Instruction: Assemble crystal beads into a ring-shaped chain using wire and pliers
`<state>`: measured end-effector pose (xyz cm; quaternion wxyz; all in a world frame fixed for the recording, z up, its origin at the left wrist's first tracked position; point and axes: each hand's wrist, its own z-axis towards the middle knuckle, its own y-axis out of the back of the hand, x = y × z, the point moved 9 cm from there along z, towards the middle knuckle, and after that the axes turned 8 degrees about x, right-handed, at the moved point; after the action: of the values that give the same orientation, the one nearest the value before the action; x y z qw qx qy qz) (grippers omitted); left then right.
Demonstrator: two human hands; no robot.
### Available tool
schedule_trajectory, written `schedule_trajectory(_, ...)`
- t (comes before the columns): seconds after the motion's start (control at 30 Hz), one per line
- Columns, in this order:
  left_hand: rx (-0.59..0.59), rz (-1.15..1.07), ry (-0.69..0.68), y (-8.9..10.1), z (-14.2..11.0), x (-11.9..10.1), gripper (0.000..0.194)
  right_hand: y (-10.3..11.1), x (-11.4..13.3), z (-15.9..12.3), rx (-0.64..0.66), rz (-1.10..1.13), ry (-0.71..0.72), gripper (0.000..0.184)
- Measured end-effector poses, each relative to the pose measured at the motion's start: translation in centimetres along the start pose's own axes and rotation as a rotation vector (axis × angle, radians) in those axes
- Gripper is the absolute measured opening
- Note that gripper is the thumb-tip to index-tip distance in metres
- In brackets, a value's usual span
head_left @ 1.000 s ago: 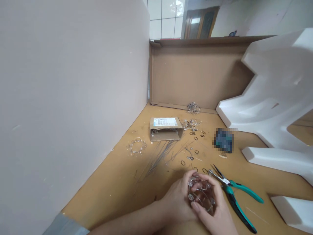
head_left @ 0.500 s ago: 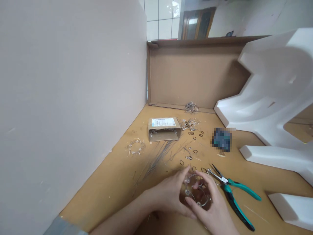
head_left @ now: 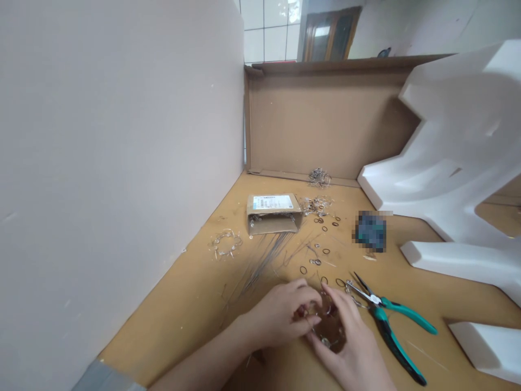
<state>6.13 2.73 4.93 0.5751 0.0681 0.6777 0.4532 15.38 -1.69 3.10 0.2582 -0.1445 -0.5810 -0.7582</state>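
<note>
A wire ring with clear beads (head_left: 325,342) is held between both of my hands, partly hidden by the fingers. My left hand (head_left: 285,312) is closed, thumb and fingertips pinching the ring's left side. Curved around the right side is my right hand (head_left: 352,339), with its thumb at the near edge and its fingers at the far edge. Long-nose pliers (head_left: 376,301) with green and black handles lie with jaws apart, just right of my right hand. Small dark rings (head_left: 303,270) are scattered beyond the hands.
A second beaded wire ring (head_left: 226,244) lies left of an open cardboard box (head_left: 272,203). Straight wires (head_left: 266,263) spread before the box; tangled wire pieces (head_left: 319,177) sit behind. A pixelated dark object (head_left: 369,232) lies near white foam (head_left: 448,157). A pale wall (head_left: 122,136) borders the left.
My left hand's fingers have curled inward from a spread hold into a pinch on the ring. The right hand stays around it, and the ring has tilted a little. The view has shifted slightly.
</note>
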Motion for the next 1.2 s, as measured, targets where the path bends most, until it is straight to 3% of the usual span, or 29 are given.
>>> schedule_trajectory(0.1, -0.043, -0.004, 0.002, 0.1, 0.0, 0.2, 0.002, 0.0, 0.4, -0.2, -0.021, -0.058, 0.024, 0.065)
schedule_trajectory(0.3, -0.146, -0.248, 0.007, 0.6, -0.3, 0.7, 0.004, 0.9, 1.0, -0.4, -0.098, 0.008, 0.027, 0.067)
schedule_trajectory(0.5, -0.268, -0.319, -0.044, 1.0, -0.6, 0.3, 0.004, -0.9, -0.8, -0.8, -0.046, 0.434, -0.021, 0.059)
schedule_trajectory(0.63, -0.313, -0.349, 0.025, 0.9, -0.7, 1.1, 0.003, -2.1, -2.0, -0.7, -0.065, 0.784, -0.103, 0.07)
schedule_trajectory(0.8, -0.314, -0.287, 0.096, 0.7, -0.5, 2.1, 0.006, -3.4, -1.9, 0.0, -0.027, 1.025, -0.097, 0.074)
schedule_trajectory(1.0, -0.377, -0.265, 0.159, 0.4, -0.7, 2.7, 0.019, -4.9, -2.9, -0.2, -0.071, 0.954, -0.121, 0.06)
schedule_trajectory(1.1, -0.377, -0.155, 0.144, 0.9, -0.9, 2.4, 0.023, -5.3, -2.8, -0.3, -0.045, 1.102, -0.107, 0.058)
schedule_trajectory(1.2, -0.377, 0.046, 0.178, 1.6, -0.9, 2.1, 0.024, -5.0, -1.9, -0.2, 0.062, 1.288, -0.054, 0.066)
